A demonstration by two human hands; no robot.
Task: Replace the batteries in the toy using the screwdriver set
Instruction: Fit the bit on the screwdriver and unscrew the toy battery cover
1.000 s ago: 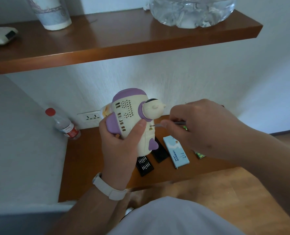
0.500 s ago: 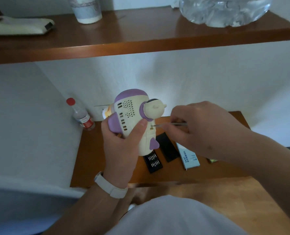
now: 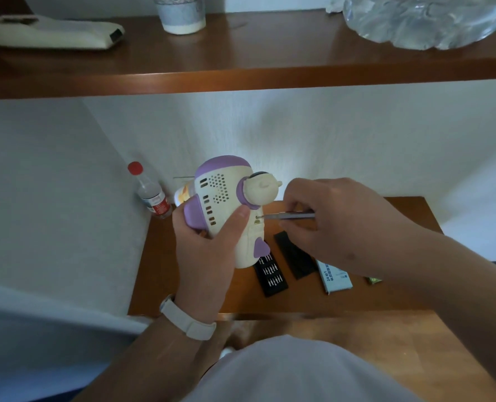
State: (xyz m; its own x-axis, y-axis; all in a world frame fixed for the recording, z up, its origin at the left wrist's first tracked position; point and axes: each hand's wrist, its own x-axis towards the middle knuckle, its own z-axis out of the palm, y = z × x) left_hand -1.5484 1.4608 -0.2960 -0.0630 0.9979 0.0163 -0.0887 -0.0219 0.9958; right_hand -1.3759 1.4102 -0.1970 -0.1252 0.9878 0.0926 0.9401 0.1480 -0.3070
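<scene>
The cream and purple plastic toy [image 3: 226, 210] is up in the air above the brown wooden surface [image 3: 183, 285]. Its back faces the person, so the little screw hole can be seen. The left hand [image 3: 209, 256] wraps around the toy's body with the thumb pressed on the back, so the toy does not wobble. The right hand [image 3: 328, 221] pinches the thin silver metal screwdriver [image 3: 290, 216] in curled fingers. The tip sits right at the screw hole, just under the toy's round knob, and the tool lies sideways so it goes straight in. I think the job is near its start, because the screw must come out before the batteries can. Below, the black tray of small metal bits [image 3: 270, 274], a flat black lid [image 3: 294, 255] and a pale blue cardboard box [image 3: 335, 275] lie side by side, close enough to swap a bit. A clear plastic bottle with a red cap [image 3: 151, 192] stands in the corner, out of the way.
</scene>
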